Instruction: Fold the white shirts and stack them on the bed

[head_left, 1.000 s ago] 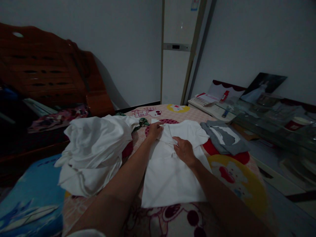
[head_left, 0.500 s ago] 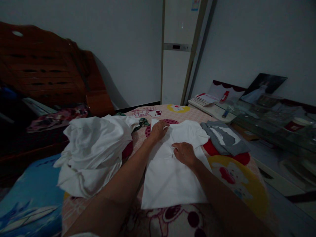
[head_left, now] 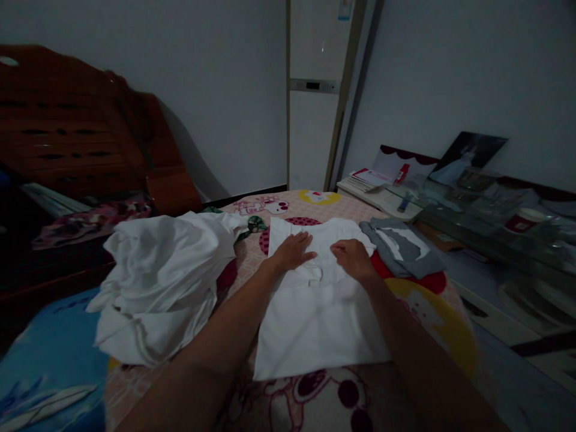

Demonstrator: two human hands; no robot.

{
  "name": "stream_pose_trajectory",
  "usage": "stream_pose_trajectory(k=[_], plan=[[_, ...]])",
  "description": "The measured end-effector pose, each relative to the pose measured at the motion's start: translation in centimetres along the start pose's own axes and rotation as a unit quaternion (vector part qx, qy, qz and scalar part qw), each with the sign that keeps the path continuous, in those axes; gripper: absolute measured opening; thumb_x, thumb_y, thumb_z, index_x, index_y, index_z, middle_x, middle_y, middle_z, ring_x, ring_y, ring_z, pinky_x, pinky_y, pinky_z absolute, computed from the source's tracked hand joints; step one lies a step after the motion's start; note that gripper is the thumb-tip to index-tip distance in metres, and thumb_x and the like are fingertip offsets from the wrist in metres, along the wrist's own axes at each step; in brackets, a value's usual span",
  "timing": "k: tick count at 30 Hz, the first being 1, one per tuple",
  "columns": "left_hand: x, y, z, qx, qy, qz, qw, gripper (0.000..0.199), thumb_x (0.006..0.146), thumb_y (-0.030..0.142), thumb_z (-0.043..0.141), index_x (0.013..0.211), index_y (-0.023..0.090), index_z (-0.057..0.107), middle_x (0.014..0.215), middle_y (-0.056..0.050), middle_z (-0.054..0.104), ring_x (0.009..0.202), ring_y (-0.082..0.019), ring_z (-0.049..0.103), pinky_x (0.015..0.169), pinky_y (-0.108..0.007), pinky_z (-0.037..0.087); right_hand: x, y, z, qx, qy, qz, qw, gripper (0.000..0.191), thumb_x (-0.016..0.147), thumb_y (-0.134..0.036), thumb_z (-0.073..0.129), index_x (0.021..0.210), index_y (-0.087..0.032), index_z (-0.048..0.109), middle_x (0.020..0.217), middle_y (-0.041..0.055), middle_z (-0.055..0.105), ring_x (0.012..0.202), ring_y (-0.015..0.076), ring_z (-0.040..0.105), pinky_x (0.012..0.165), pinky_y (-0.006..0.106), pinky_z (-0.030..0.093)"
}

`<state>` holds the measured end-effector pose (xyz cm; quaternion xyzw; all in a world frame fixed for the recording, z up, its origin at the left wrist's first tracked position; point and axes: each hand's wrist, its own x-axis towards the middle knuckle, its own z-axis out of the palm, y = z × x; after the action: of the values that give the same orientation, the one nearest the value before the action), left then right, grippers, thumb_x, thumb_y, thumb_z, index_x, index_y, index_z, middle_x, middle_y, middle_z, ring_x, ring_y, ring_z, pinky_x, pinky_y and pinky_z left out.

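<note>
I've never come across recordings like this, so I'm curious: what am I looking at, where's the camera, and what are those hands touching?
There is no machine here, just one person's bare hands. The view comes from a camera worn on the head, looking forward and down. A white garment lies spread on a patterned cloth. The left hand rests flat on it; the right hand is at its upper part, fingers curled, and whether it pinches fabric is unclear. A white fabric heap lies to the left, a folded grey garment to the right.
</note>
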<state>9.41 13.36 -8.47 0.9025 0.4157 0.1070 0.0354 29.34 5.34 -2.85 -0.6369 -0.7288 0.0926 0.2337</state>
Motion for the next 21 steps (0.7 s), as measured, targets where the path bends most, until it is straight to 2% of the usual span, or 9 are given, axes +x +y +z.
stream_pose_trajectory(k=[2,4,6,9,12,16,21], plan=[[0.0,0.0,0.0,0.003,-0.005,0.002,1.0,0.062,0.095,0.052,0.043,0.144,0.014,0.04,0.152,-0.019,0.037,0.142,-0.029,0.032,0.114,-0.047,0.028,0.6,2.1,-1.2,-0.004,0.06,0.045,0.997,0.027,0.088,-0.021,0.049,0.092,-0.015,0.075,0.076,0.0086,0.073,0.074,0.019,0.067,0.07,0.027,0.046],[0.0,0.0,0.0,0.01,-0.013,0.006,1.0,0.062,0.096,0.052,0.04,0.145,0.014,0.039,0.152,-0.018,0.035,0.143,-0.029,0.031,0.114,-0.047,0.028,0.9,4.3,-1.8,-0.032,0.092,0.079,0.992,0.029,0.086,-0.02,0.05,0.103,-0.015,0.073,0.085,0.0099,0.074,0.082,0.0204,0.068,0.078,0.029,0.048],[0.0,0.1,0.0,0.02,-0.015,0.002,1.0,0.063,0.097,0.053,0.038,0.146,0.014,0.038,0.153,-0.018,0.035,0.143,-0.029,0.031,0.115,-0.046,0.027,0.8,6.1,-1.6,-0.074,0.098,0.124,0.985,0.033,0.086,-0.019,0.051,0.112,-0.015,0.07,0.099,0.0114,0.073,0.094,0.0225,0.067,0.086,0.032,0.047],[-0.1,0.2,0.0,0.03,-0.016,-0.003,0.999,0.064,0.096,0.054,0.037,0.146,0.013,0.038,0.152,-0.017,0.036,0.143,-0.028,0.032,0.115,-0.044,0.027,0.6,8.0,-0.7,-0.119,0.073,0.159,0.977,0.038,0.086,-0.02,0.052,0.12,-0.017,0.067,0.116,0.0116,0.069,0.108,0.0247,0.063,0.092,0.033,0.045],[0.0,0.2,0.1,0.036,-0.007,0.005,0.999,0.062,0.096,0.053,0.038,0.145,0.015,0.04,0.152,-0.016,0.038,0.142,-0.028,0.033,0.114,-0.043,0.028,0.5,8.7,0.0,-0.124,0.062,0.175,0.975,0.037,0.087,-0.019,0.05,0.119,-0.017,0.068,0.116,0.0111,0.068,0.109,0.0254,0.063,0.092,0.033,0.045],[0.2,0.2,0.1,0.028,-0.013,0.007,1.0,0.062,0.096,0.053,0.039,0.145,0.016,0.04,0.153,-0.016,0.036,0.142,-0.028,0.032,0.114,-0.044,0.028,0.4,8.7,0.2,-0.114,0.085,0.19,0.971,0.037,0.088,-0.019,0.047,0.119,-0.017,0.068,0.112,0.0117,0.07,0.107,0.0256,0.064,0.089,0.033,0.044],[0.1,0.3,-0.5,-0.047,-0.006,-0.006,0.999,0.058,0.093,0.048,0.05,0.142,0.017,0.044,0.153,-0.016,0.036,0.142,-0.029,0.032,0.116,-0.046,0.026,0.4,8.6,-0.4,-0.09,0.125,0.177,0.972,0.033,0.088,-0.023,0.047,0.107,-0.015,0.073,0.104,0.0138,0.072,0.1,0.0268,0.065,0.086,0.034,0.046]])
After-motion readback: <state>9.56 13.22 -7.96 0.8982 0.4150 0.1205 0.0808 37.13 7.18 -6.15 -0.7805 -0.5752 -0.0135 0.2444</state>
